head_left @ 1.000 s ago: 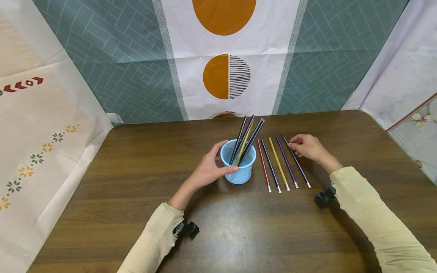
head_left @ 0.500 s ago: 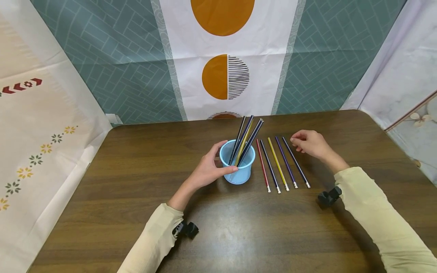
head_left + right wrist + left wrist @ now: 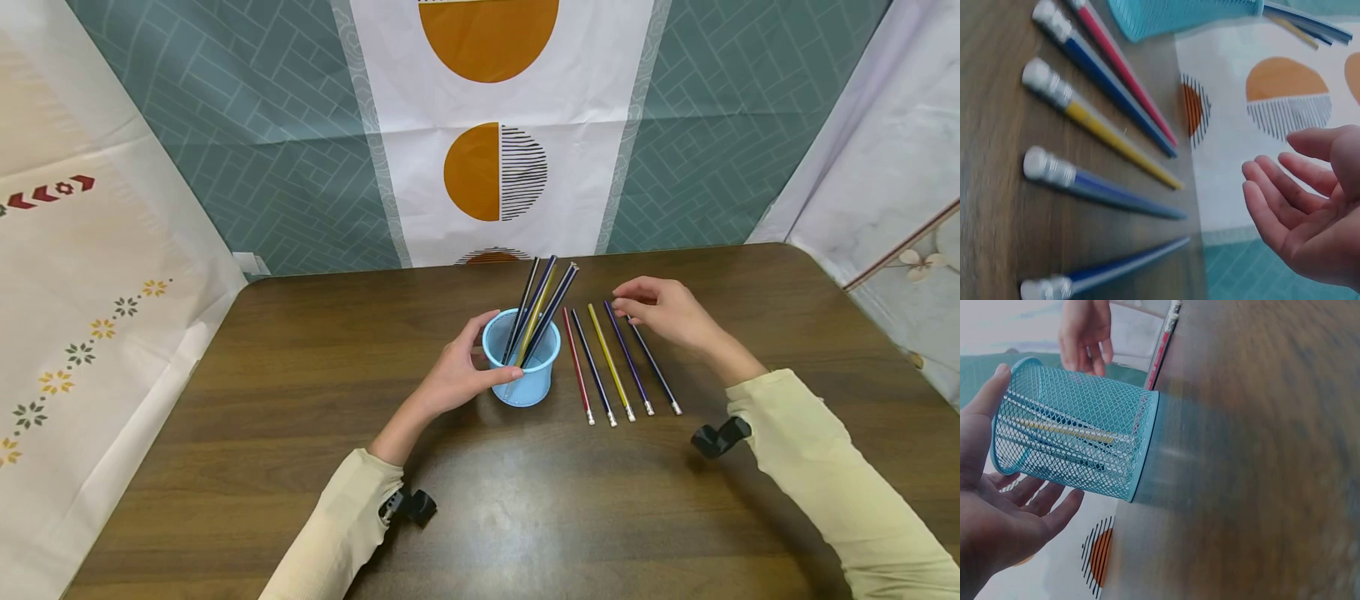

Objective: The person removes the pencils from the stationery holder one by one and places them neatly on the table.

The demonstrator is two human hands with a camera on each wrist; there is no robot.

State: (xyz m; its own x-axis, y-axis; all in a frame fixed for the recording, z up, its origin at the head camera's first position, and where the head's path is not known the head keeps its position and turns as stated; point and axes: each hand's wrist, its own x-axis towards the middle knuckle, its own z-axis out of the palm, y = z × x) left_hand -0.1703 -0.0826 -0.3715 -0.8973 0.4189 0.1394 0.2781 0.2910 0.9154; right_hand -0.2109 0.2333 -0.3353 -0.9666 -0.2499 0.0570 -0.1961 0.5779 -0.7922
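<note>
My left hand point(image 3: 456, 377) holds a light blue mesh pencil cup point(image 3: 523, 392) upright on the table, thumb at the near side of the rim and fingers round the far side. Several pencils point(image 3: 548, 310) lean in the cup. To its right lie a red pencil point(image 3: 577, 367), a dark blue pencil point(image 3: 595, 368), a yellow pencil point(image 3: 612, 362), a purple-blue pencil point(image 3: 629, 358) and another dark blue pencil point(image 3: 655, 367), erasers toward me. Over the far tips of the two rightmost pencils hovers my right hand point(image 3: 670, 315), fingers loosely bent, holding nothing in the right wrist view point(image 3: 1310, 200).
The brown wooden table point(image 3: 300, 417) reaches back to a hanging teal and white cloth point(image 3: 300, 142). Pale cloths point(image 3: 97, 275) hang at both sides. A small black camera point(image 3: 408, 506) sits on each wrist.
My right hand has drawn off the rightmost pencil's tip, then shifted left over the tips of the two rightmost pencils. The left hand and the cup have stayed put.
</note>
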